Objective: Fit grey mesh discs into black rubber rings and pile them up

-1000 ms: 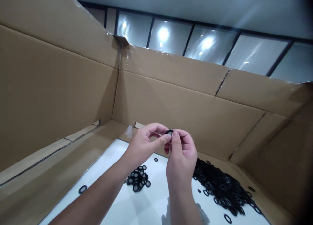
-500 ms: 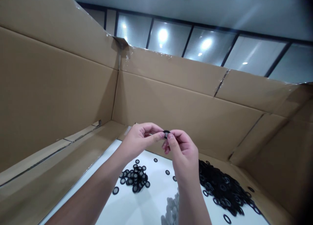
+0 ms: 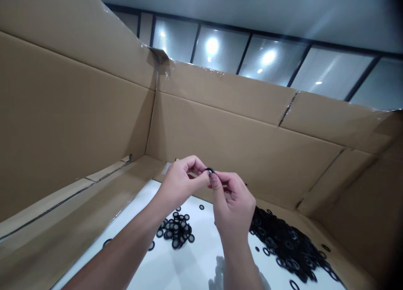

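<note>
Pinched between my two hands, above the far edge of the white board (image 3: 185, 273), is a small black rubber washer (image 3: 210, 170). My left hand (image 3: 182, 178) grips its left side with thumb and fingertips. From the right, the thumb and fingers of my right hand (image 3: 234, 202) press on the same washer. My fingertips partly cover its centre. Below my left hand lies a heap of black washers with grey centres (image 3: 176, 231). Beyond my right forearm is a larger pile of black rings (image 3: 288, 246). Pale grey discs (image 3: 217, 277) are partly hidden behind that forearm.
Tall cardboard walls (image 3: 214, 113) enclose the board at the left, back and right. A single washer (image 3: 201, 207) lies apart near the back, and a loose ring (image 3: 294, 285) rests at the front right. Windows with blinds (image 3: 223, 46) stand beyond the box.
The washer has tilted and turned between my fingertips, so less of its grey centre shows. My right hand has moved slightly left, closer to my left hand.
</note>
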The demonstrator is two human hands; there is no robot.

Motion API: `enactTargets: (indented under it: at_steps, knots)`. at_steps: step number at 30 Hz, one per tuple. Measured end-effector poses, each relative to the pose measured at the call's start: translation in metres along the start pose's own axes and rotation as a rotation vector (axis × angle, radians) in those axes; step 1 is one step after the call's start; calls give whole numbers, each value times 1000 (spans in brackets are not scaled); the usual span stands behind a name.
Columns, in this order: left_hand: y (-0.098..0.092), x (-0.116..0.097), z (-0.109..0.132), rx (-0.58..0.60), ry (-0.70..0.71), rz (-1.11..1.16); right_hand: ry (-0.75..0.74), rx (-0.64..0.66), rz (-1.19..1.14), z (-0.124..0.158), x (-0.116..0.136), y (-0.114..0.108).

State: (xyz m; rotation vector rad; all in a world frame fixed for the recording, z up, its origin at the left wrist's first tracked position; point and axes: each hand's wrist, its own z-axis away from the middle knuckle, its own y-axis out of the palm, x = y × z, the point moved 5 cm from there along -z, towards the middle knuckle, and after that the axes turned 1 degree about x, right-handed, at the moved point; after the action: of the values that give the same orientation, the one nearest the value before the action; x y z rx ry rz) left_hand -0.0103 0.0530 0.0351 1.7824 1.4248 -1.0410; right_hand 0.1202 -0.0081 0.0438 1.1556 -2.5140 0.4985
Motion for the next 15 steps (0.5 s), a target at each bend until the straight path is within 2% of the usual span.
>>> enactTargets:
  at_steps: [2, 8, 11, 15]
  knots:
    - [1, -1, 1, 36, 16, 28, 0, -36, 14, 1, 0, -3]
    - [6, -6, 0, 220, 32, 199, 214, -26, -183, 0, -17, -6]
    - [6, -6, -1, 244, 32, 228, 272, -1, -249, -2, -22, -6]
    - [5, -4, -2, 241, 39, 202, 342, 97, -346, -3, -28, -3]
